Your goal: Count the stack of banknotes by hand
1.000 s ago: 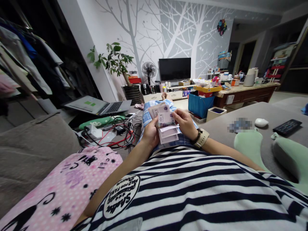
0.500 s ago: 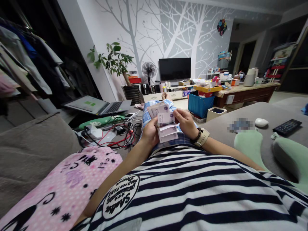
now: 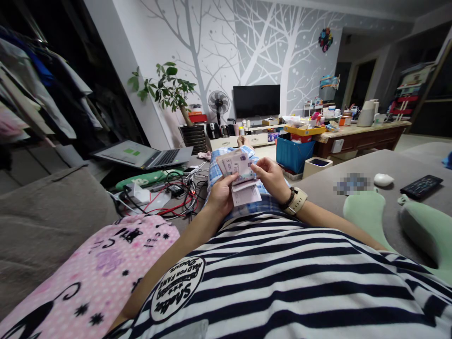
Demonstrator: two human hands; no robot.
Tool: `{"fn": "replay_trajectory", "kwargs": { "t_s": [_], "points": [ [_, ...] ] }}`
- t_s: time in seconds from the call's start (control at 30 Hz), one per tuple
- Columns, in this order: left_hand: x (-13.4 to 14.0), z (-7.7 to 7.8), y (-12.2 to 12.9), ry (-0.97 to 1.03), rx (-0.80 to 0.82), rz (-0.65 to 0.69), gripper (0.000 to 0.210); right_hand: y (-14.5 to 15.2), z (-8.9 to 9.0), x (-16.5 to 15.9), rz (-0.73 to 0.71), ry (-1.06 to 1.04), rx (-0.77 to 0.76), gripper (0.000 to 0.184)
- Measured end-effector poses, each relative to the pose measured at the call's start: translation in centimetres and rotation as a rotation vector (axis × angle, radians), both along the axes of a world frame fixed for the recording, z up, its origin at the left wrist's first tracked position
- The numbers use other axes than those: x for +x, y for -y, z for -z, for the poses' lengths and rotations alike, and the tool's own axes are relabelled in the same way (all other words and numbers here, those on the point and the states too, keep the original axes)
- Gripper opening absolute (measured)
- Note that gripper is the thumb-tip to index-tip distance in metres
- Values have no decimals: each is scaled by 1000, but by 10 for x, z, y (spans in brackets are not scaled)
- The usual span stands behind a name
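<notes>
The left hand (image 3: 221, 194) is clenched around the stack of banknotes (image 3: 243, 168) at frame center. The right hand (image 3: 271, 177) is partly curled at the stack's right edge; its grip cannot be determined.

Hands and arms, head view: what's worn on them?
The left hand and right hand are both gloveless, with forearms bare. The right wrist wears a dark bracelet and, just behind it, a pale beige watch strap; no watch face shows. The left wrist shows nothing worn. The shirt has navy-and-white stripes.
</notes>
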State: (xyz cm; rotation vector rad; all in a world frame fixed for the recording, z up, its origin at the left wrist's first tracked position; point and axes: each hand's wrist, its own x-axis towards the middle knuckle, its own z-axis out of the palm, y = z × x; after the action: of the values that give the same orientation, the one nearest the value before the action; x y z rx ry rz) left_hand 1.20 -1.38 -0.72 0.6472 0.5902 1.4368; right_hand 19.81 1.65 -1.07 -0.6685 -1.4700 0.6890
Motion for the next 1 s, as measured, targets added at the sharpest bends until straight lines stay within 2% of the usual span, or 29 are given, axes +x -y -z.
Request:
{"fn": "replay_trajectory", "kwargs": {
  "t_s": [0.13, 0.33, 0.53, 0.73, 1.0],
  "points": [
    [5, -5, 5, -40, -6, -62, 70, -1, 0, 1, -9, 78, -25, 64],
    [14, -13, 10, 42, -26, -52, 52, 4, -1, 3, -37, 72, 9, 67],
    [21, -22, 18, 67, -87, -52, 50, 10, -4, 1, -69, 61, 41, 72],
    [17, -17, 14, 21, -66, -22, 57, 13, -5, 1, -61, 63, 64, 72],
    [18, -16, 13, 26, -72, -26, 51, 17, -7, 0, -51, 75, 38, 69]
  ]
}}
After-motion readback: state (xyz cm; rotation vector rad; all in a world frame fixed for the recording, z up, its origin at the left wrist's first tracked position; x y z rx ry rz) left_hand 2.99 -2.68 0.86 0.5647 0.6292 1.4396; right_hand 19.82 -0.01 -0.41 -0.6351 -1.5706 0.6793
